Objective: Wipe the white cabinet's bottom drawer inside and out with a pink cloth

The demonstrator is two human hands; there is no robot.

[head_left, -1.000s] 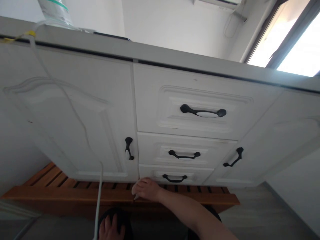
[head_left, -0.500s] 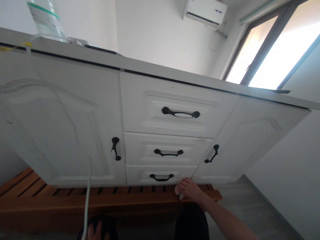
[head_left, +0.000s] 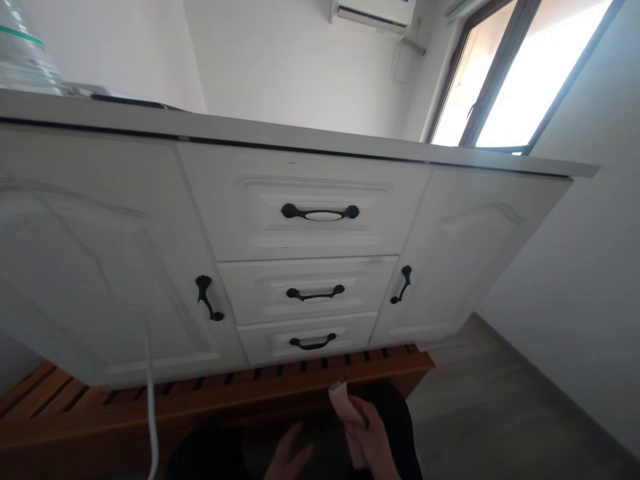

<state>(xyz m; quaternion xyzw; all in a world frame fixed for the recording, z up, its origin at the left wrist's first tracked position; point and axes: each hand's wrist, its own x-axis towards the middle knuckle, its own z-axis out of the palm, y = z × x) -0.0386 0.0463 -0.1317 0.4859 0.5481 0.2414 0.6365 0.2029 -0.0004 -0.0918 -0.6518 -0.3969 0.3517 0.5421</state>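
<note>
My right hand (head_left: 369, 430) is closed round a pale pinkish folded cloth (head_left: 341, 403), held upright in front of the wooden slatted bench and over my right knee. Whether it is fabric or paper I cannot make out. To its left, my left hand (head_left: 290, 455) is raised near the bottom edge, fingers apart and holding nothing. Ahead of both hands, a white cabinet (head_left: 305, 243) rests on the bench (head_left: 240, 390). Its lowest drawer handle (head_left: 313, 343) is the nearest one to the cloth.
A white cable (head_left: 151, 407) hangs down at the left in front of the cabinet. On the cabinet top stand a clear bottle (head_left: 25, 60) and a dark flat object (head_left: 127, 101). My knees are below the bench edge. A window (head_left: 525, 73) is at the upper right.
My right hand has drawn back from the bench's right end towards me, bringing the cloth. My left hand has lifted off my left knee and moved right. The view has shifted right.
</note>
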